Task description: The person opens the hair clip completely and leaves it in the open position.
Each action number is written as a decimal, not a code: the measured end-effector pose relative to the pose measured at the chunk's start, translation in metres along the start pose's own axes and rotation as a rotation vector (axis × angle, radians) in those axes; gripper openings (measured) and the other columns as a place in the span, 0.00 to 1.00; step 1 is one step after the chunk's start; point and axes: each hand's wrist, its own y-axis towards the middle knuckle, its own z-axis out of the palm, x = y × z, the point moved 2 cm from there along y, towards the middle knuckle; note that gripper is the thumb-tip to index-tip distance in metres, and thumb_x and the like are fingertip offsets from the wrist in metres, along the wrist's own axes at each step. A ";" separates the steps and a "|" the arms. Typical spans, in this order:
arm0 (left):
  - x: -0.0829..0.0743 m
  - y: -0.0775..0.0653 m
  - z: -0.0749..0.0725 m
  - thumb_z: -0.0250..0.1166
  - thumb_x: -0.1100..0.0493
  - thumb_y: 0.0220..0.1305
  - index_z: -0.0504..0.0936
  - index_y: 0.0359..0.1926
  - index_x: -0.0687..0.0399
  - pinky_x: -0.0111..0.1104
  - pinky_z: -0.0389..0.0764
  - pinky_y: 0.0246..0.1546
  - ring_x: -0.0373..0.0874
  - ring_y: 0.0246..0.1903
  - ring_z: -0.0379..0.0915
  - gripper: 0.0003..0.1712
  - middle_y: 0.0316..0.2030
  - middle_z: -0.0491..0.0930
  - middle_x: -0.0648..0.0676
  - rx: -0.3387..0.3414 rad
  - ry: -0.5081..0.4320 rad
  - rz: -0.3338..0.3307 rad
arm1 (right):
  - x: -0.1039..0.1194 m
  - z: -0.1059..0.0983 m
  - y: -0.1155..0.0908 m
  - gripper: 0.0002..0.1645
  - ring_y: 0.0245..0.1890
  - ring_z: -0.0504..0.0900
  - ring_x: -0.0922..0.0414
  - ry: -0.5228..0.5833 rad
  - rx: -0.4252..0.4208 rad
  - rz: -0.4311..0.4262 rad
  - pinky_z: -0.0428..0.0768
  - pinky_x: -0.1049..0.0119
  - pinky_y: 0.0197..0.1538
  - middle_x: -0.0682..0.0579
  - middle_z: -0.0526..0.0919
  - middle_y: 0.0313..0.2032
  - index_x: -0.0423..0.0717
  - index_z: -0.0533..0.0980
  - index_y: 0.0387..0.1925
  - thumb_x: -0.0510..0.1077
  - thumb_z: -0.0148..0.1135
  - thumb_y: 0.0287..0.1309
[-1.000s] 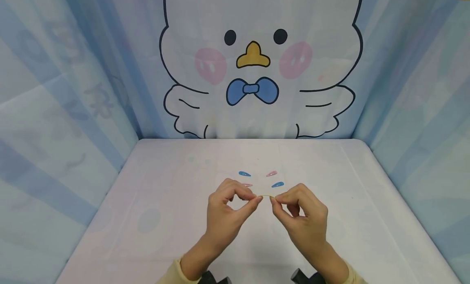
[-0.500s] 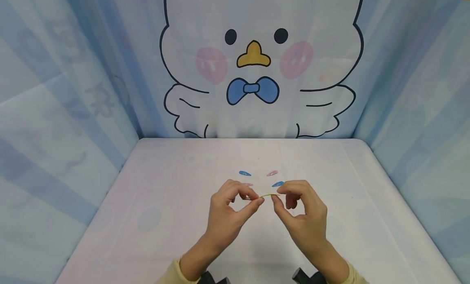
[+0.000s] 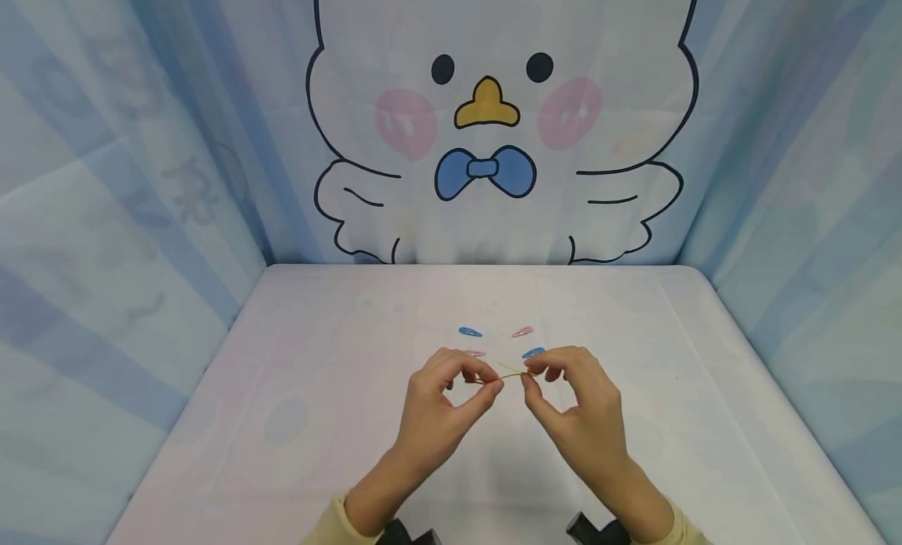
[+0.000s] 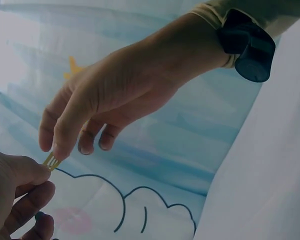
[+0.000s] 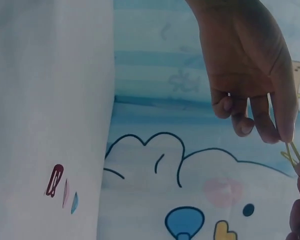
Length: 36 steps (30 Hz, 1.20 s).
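head view: over a pale table (image 3: pixel 317 420), a left hand (image 3: pixel 437 404) and a right hand (image 3: pixel 588 408) hold a yellow clip (image 3: pixel 512 375) between them, its thin prong raised away from its frame. each grip is a pinch of thumb and fingertip, closed down onto the clip, one at either end. beyond the yellow clip, on the table, lie two blue clips (image 3: pixel 470 332) and two pink clips (image 3: pixel 522 331); a red clip (image 5: pixel 54 180), plain in the right wrist view, lies to its left.
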 end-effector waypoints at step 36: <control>0.037 -0.002 0.004 0.69 0.60 0.68 0.85 0.41 0.46 0.35 0.78 0.39 0.35 0.41 0.78 0.04 0.41 0.86 0.42 0.166 0.138 -0.190 | -0.105 0.036 -0.034 0.08 0.35 0.82 0.53 -0.287 0.304 0.261 0.71 0.57 0.41 0.55 0.89 0.35 0.50 0.85 0.35 0.36 0.76 0.55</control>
